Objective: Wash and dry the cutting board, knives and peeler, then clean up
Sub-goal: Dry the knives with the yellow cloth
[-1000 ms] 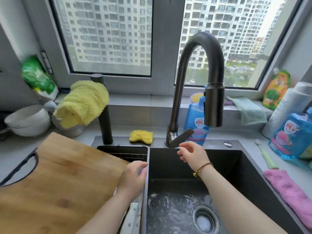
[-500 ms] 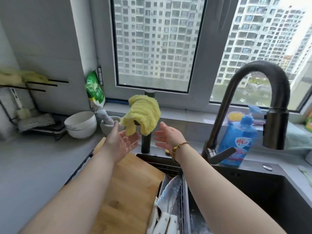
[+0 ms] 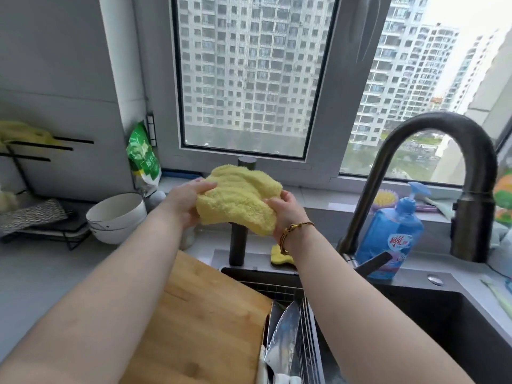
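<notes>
At frame centre my left hand and right hand clutch a fluffy yellow cloth by a dark upright post, above the wooden cutting board and steel knives at bottom centre; a snag might drop it onto blades.

A grey-framed window fills the upper middle of the frame, with a second pane to its right. Pale daylight comes through both, and tall white apartment blocks stand outside. A plain grey wall takes the upper left. Under the glass runs a grey sill. Below it lies a light grey countertop, with a dark sink at lower right.
</notes>
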